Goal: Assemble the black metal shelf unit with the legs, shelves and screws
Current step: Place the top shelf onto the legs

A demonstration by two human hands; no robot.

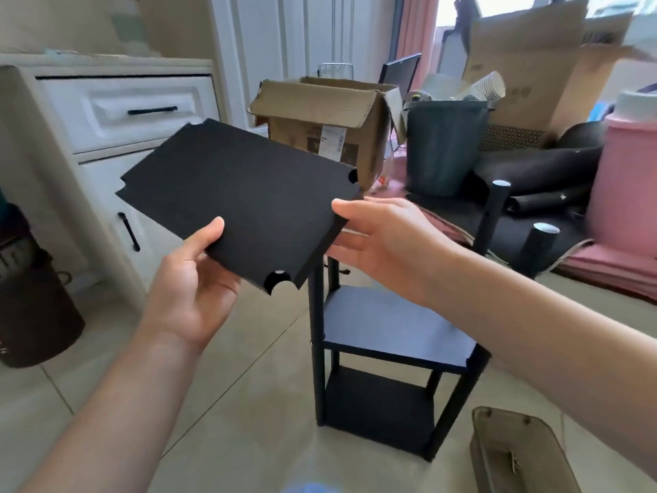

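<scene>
The left hand (pixel 193 282) holds the near edge of a flat black shelf (pixel 238 197), thumb on top and fingers curled under. The right hand (pixel 387 243) pinches its right edge. The shelf is up in the air. Below stands the half-built shelf unit (pixel 387 354) on the floor (pixel 249 386). Farther back sits a cardboard box (pixel 327 119).

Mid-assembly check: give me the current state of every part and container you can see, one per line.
Loose shelf: held in the air, tilted, not mounted.
Left hand: grips the shelf's near edge.
Right hand: grips the shelf's right edge.
Shelf unit: upright on the floor, two shelves mounted.
Legs: tops free, no shelf there.
Cardboard box: flaps open.
Drawer: closed.
Tray: on the floor, holds small hardware.
</scene>
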